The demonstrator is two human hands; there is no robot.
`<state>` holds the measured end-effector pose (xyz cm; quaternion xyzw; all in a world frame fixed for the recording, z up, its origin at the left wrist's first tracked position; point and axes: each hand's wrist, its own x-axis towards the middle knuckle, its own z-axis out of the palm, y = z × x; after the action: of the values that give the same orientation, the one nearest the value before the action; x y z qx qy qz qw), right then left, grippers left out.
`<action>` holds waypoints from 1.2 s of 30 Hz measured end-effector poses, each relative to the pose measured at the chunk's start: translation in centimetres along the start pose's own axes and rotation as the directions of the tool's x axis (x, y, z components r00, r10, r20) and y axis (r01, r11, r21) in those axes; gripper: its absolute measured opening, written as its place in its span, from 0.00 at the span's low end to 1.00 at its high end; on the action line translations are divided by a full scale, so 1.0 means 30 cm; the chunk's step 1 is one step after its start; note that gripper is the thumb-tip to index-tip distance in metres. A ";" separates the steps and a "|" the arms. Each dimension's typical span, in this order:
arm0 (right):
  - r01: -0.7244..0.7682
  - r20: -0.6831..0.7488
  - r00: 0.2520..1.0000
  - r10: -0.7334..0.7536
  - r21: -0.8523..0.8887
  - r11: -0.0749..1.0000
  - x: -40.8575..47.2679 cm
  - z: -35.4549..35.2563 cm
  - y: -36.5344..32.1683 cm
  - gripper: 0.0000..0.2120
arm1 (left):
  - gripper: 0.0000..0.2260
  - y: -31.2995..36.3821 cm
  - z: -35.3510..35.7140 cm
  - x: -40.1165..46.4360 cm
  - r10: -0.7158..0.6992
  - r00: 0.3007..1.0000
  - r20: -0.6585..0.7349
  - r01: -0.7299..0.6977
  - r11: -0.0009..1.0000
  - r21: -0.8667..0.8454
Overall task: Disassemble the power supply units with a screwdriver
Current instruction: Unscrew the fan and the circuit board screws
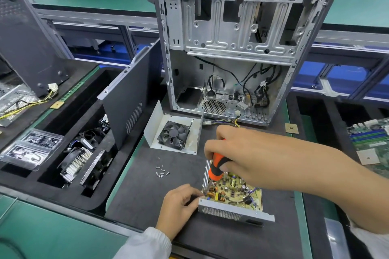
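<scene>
An opened power supply unit [235,208] lies on the dark mat, its yellow circuit board [233,189] exposed. My right hand [237,153] grips an orange and black screwdriver [216,167], tip down at the board's near left corner. My left hand [179,206] holds the unit's left front corner, fingers curled against the metal. The unit's removed cover with a black fan [173,134] lies behind, open side up. Several loose screws [161,172] sit on the mat to the left.
An open computer case [237,48] stands upright at the back. A dark side panel [128,99] leans left of it. Foam trays on the left hold heatsink fans [75,162] and bagged parts [31,149]. A green motherboard [370,139] lies at the right.
</scene>
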<state>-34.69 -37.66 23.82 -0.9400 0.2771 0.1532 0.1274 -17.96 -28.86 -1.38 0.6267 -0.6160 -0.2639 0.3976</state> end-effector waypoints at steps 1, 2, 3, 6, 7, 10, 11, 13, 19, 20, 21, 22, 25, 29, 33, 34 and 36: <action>0.001 -0.001 1.000 -0.001 -0.001 1.000 0.005 0.006 -0.006 0.08 | 0.03 0.001 -0.002 0.000 -0.007 1.000 0.007 0.007 1.000 -0.004; 0.000 -0.004 1.000 0.000 -0.008 1.000 0.010 0.015 -0.011 0.08 | 0.02 0.000 -0.004 0.000 -0.014 1.000 0.014 0.014 1.000 -0.008; -0.003 -0.006 1.000 0.003 -0.019 1.000 0.015 0.024 -0.016 0.08 | 0.02 0.001 -0.006 0.000 -0.017 1.000 0.022 0.017 1.000 -0.007; -0.017 -0.016 1.000 0.016 -0.060 0.998 0.034 0.054 -0.027 0.07 | 0.10 0.005 -0.010 -0.004 -0.019 0.999 0.035 0.018 1.000 0.003; -0.021 -0.019 1.000 0.020 -0.068 0.997 0.040 0.063 -0.029 0.07 | 0.11 0.005 -0.011 -0.004 -0.015 0.999 0.039 0.015 1.000 -0.002; -0.029 -0.024 0.999 0.027 -0.090 0.996 0.054 0.083 -0.029 0.09 | 0.11 -0.001 -0.011 0.001 -0.015 0.999 0.049 0.015 1.000 -0.005; -0.033 -0.024 0.999 0.031 -0.094 0.995 0.056 0.087 -0.029 0.09 | 0.10 -0.003 -0.012 0.003 -0.015 0.999 0.051 0.015 1.000 -0.005; -0.038 -0.021 0.999 0.036 -0.095 0.995 0.055 0.090 -0.027 0.10 | 0.07 -0.008 -0.012 0.004 -0.017 0.998 0.054 0.017 1.000 -0.003; -0.045 -0.026 0.999 0.043 -0.069 0.997 0.047 0.088 -0.028 0.08 | 0.05 -0.013 -0.009 0.008 -0.017 0.998 0.053 0.016 1.000 0.011; -0.046 -0.024 0.999 0.045 -0.065 0.997 0.045 0.088 -0.029 0.08 | 0.05 -0.014 -0.008 0.010 -0.019 0.999 0.050 0.019 1.000 0.008; -0.050 -0.021 0.999 0.048 -0.061 0.997 0.043 0.089 -0.030 0.08 | 0.05 -0.016 -0.005 0.010 -0.020 0.999 0.046 0.020 1.000 0.004; -0.054 -0.020 0.998 0.053 -0.059 0.997 0.041 0.089 -0.030 0.08 | 0.05 -0.019 -0.003 0.010 -0.023 0.999 0.043 0.023 1.000 0.001; -0.054 -0.020 0.998 0.053 -0.059 0.997 0.037 0.092 -0.031 0.08 | 0.03 -0.027 0.001 0.009 -0.030 0.999 0.041 0.030 0.999 -0.012; -0.043 -0.029 0.999 0.041 -0.061 0.997 0.036 0.094 -0.034 0.08 | 0.04 -0.030 0.005 0.009 -0.045 0.998 0.038 0.045 0.999 -0.017; -0.051 -0.038 0.998 0.048 -0.100 0.994 0.038 0.108 -0.039 0.08 | 0.04 -0.032 0.008 0.010 -0.057 0.998 0.035 0.058 0.998 -0.018; -0.054 -0.033 0.998 0.050 -0.104 0.993 0.038 0.110 -0.040 0.08 | 0.04 -0.029 0.008 0.010 -0.058 0.998 0.035 0.059 0.998 -0.019; -0.056 -0.032 0.998 0.053 -0.097 0.994 0.033 0.107 -0.041 0.08 | 0.06 -0.026 0.007 0.011 -0.053 0.998 0.035 0.054 0.998 -0.012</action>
<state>-33.90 -36.09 20.70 -0.9394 0.2965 0.1562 0.0728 -17.65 -29.28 -2.09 0.6358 -0.6040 -0.2893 0.3838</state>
